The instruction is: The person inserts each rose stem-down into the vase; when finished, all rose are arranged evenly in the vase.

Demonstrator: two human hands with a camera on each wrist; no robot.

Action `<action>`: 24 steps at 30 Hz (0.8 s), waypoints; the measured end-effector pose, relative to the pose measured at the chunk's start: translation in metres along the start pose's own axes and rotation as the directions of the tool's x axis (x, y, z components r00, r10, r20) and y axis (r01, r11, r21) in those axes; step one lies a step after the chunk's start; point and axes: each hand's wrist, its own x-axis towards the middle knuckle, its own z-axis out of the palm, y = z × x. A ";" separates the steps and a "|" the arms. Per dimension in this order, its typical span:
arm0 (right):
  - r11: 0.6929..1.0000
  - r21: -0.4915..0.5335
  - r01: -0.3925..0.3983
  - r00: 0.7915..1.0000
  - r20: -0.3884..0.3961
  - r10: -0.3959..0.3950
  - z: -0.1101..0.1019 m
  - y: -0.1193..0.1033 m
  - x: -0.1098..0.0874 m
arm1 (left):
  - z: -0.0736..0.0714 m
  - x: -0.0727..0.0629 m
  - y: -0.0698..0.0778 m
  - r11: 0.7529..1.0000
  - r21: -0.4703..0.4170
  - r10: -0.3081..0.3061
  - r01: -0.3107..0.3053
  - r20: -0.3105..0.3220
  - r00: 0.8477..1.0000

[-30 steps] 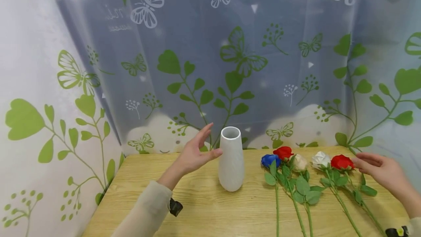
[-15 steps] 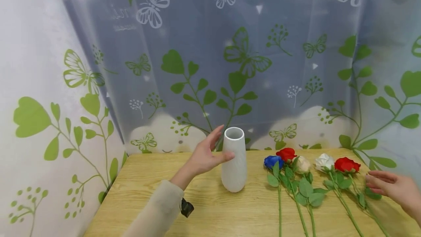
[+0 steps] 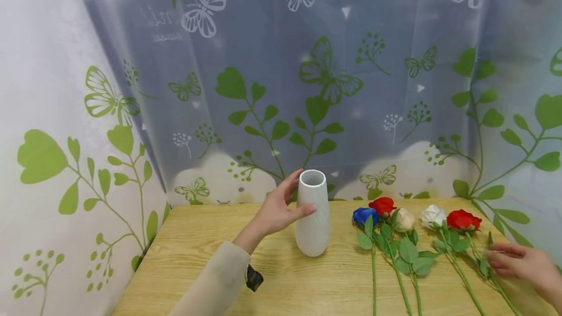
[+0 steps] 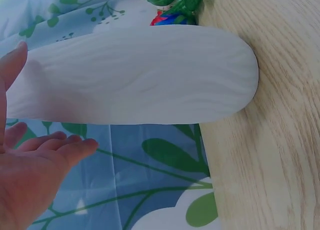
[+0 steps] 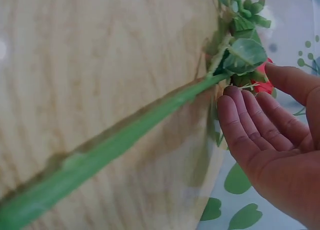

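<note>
A tall white vase (image 3: 313,228) stands upright on the wooden table. My left hand (image 3: 281,211) is at its upper left side, thumb across the front and fingers behind. Seen from the left wrist, the fingers (image 4: 75,147) are fairly straight, with a gap between them and the vase's wall. On the right, my right hand (image 3: 524,262) is beside the leafy stem of the rightmost red rose (image 3: 464,220), fingers loosely bent with nothing held. From the right wrist, the fingertips sit right by the leaves (image 5: 245,56) and green stem (image 5: 125,135).
Left of that rose lie a white rose (image 3: 433,217), a cream rose (image 3: 404,219), another red rose (image 3: 382,206) and a blue rose (image 3: 365,216), stems toward me. A printed curtain (image 3: 263,38) hangs behind the wooden table (image 3: 197,238).
My left hand has moved right to the vase, its thumb now across the front. My right hand has moved from beside the red flower head down toward its stem. The camera view shifted slightly.
</note>
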 end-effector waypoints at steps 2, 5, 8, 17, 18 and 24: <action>1.000 -0.011 -0.021 1.000 0.009 0.021 0.001 0.002 0.000 | 0.001 0.001 -0.001 1.000 -0.005 0.003 -0.003 -0.004 1.000; 0.998 -0.032 -0.051 0.999 0.014 0.051 0.003 0.004 0.001 | 0.002 0.001 -0.002 1.000 -0.019 0.008 -0.008 -0.011 1.000; 0.998 -0.039 -0.056 0.998 0.013 0.057 0.005 0.006 0.001 | 0.004 0.002 -0.002 0.999 -0.046 0.021 -0.022 -0.014 1.000; 0.996 -0.032 -0.081 0.996 0.042 0.083 0.008 0.004 -0.002 | 0.008 0.001 0.000 0.997 -0.060 0.045 -0.045 -0.005 0.999; 0.996 -0.034 -0.084 0.995 0.047 0.086 0.008 0.004 -0.002 | 0.009 0.001 0.000 0.998 -0.056 0.043 -0.043 -0.003 0.999; 0.995 -0.072 -0.065 0.996 0.060 0.070 0.009 0.008 0.000 | 0.009 0.001 -0.001 0.999 -0.038 0.035 -0.035 0.000 0.999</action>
